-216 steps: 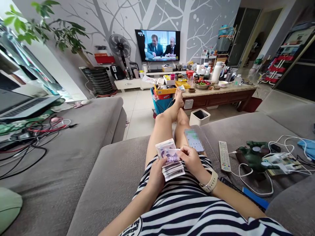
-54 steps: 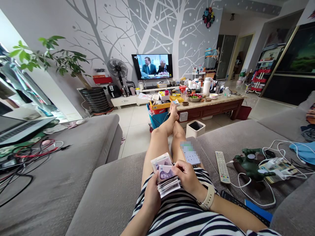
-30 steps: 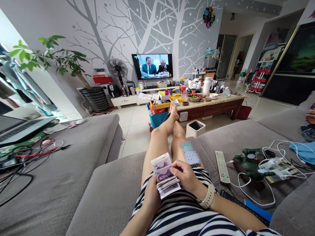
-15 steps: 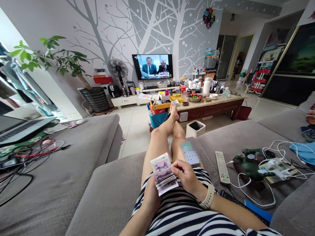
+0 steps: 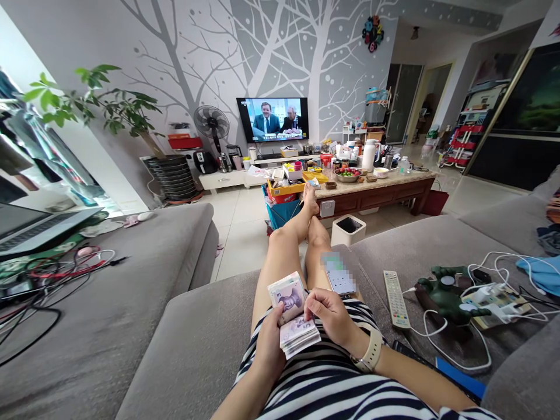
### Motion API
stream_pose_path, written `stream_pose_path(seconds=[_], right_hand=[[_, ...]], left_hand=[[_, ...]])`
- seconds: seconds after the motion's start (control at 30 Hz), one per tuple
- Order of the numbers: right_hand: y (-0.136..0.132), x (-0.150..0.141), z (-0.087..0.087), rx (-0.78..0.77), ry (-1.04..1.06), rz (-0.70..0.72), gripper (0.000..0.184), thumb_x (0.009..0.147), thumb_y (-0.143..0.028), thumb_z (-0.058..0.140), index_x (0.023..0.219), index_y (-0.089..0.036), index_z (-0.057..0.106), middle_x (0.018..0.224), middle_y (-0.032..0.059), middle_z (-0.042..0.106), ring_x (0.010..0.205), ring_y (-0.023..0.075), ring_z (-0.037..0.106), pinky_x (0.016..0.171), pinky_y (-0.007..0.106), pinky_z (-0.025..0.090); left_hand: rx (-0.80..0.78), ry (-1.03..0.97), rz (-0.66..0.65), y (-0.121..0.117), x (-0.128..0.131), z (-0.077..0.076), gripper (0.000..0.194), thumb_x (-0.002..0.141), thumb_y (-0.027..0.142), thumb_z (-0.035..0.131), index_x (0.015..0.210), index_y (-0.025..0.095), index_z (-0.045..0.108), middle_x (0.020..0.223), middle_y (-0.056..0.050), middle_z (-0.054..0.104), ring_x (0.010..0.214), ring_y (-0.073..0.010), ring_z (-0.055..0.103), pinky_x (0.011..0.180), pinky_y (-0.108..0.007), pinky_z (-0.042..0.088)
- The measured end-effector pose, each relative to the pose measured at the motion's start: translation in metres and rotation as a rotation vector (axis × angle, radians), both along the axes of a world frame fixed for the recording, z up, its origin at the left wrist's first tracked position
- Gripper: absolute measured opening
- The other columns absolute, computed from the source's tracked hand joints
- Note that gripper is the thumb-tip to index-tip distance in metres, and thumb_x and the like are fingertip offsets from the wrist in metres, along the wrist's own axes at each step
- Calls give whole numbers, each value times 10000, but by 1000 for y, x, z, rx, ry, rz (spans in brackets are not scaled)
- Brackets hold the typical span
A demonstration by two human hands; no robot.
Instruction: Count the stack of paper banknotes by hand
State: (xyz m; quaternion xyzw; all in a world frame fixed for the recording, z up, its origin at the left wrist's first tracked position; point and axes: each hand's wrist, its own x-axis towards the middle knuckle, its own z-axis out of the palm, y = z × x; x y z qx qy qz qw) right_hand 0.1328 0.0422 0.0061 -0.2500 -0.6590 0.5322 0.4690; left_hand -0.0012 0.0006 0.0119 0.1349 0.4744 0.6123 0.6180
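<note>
A stack of purple banknotes (image 5: 292,315) lies over my lap, held between both hands. My left hand (image 5: 270,344) grips the stack from below and the left, thumb on the top notes. My right hand (image 5: 335,318), with a pale watch (image 5: 370,352) on the wrist, pinches the right edge of the upper notes, and the lower notes fan out under it. A phone (image 5: 338,275) rests on my right thigh just beyond the hands. My legs stretch out to the coffee table (image 5: 376,189).
A white remote (image 5: 396,298), a green fist-shaped toy (image 5: 446,294) and white charger cables (image 5: 494,289) lie on the grey sofa (image 5: 196,344) to my right. A laptop (image 5: 39,224) and tangled cords are at left. A white bin (image 5: 347,227) stands by the table; a television (image 5: 272,119) plays ahead.
My right hand keeps peeling notes down from the raised stack onto the lower fan; the raised part is thinner and the lower pile thicker. The view has tilted up since the oldest frame.
</note>
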Motion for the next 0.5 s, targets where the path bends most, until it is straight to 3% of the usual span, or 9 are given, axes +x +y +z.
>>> stream_pose_path(seconds=[0.17, 0.3, 0.5], right_hand=[[0, -1, 0, -32, -55, -42, 332, 832, -445, 636, 650, -175, 572, 587, -22, 550, 549, 111, 464, 558, 243, 361], [1, -3, -2, -50, -64, -92, 312, 752, -404, 726, 645, -178, 541, 561, -57, 464, 523, 90, 376, 507, 230, 291], [8, -7, -9, -145, -16, -150, 341, 688, -415, 773, 716, -180, 527, 600, -66, 449, 550, 91, 385, 516, 223, 301]], left_hand=[[-2, 6, 12, -1, 1, 3, 200, 744, 272, 593, 845, 129, 691, 896, -94, 754, 824, -246, 719, 765, -342, 571], [43, 73, 11, -3, -1, 2, 187, 714, 273, 637, 831, 137, 689, 824, -84, 751, 762, -232, 713, 687, -308, 563], [95, 84, 73, -3, -2, -2, 226, 628, 232, 723, 838, 181, 657, 742, -27, 736, 660, -180, 688, 619, -259, 543]])
